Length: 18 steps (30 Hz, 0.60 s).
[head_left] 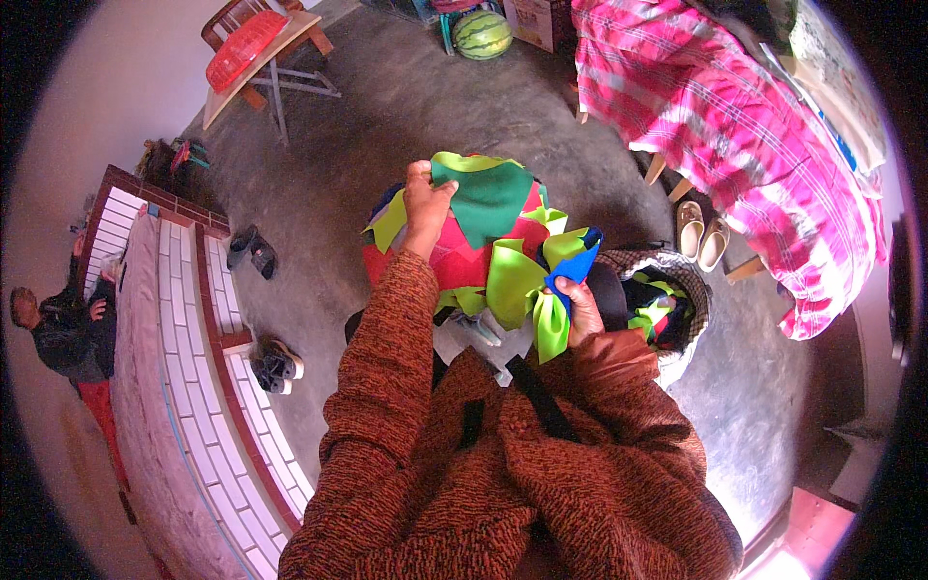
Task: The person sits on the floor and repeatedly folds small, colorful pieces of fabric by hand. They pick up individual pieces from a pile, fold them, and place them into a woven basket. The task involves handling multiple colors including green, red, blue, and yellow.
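My left hand (426, 205) pinches the upper left corner of a dark green fabric piece (491, 198), which has a lime green edge along its top. My right hand (580, 311) grips a bunch of lime green (515, 275) and blue fabric pieces (577, 259), and they hang down in folds around the fingers. Beneath both hands lies a heap of red (449, 271), lime and blue cloth; whatever supports it is hidden. Close by my right forearm stands a basket with a checkered rim (704, 295), holding more lime, blue and dark scraps.
To the right is a bed or bench under a pink plaid cloth (696, 106), with beige shoes (701, 237) beside it. A white-tiled brick platform (198, 358) runs along the left, where another person (72, 333) is. Further off are a small table (253, 72) and a watermelon (481, 36).
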### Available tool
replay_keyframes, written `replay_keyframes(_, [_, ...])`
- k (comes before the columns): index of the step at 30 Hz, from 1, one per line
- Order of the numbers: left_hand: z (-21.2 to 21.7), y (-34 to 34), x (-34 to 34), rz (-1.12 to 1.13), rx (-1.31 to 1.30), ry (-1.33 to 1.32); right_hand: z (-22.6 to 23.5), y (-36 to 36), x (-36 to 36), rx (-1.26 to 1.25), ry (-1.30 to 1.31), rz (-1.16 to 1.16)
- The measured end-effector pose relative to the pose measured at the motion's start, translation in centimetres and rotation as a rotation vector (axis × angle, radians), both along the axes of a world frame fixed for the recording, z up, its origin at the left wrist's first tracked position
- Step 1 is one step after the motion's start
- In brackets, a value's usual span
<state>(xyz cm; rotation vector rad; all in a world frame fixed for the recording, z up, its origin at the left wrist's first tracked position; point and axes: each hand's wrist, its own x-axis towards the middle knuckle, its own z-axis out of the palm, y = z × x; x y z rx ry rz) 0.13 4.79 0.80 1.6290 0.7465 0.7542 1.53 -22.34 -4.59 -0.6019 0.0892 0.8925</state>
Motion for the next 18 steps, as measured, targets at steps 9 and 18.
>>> replay_keyframes(9, [2.9,-2.8,-2.5,0.165,0.902,0.159,-0.1,-0.2,0.2,0.008,0.011,0.007])
replay_keyframes(18, [0.2,-5.6,-5.5,-0.200,1.204,0.559,-1.2,-0.6,0.0,-0.039,0.065,-0.029])
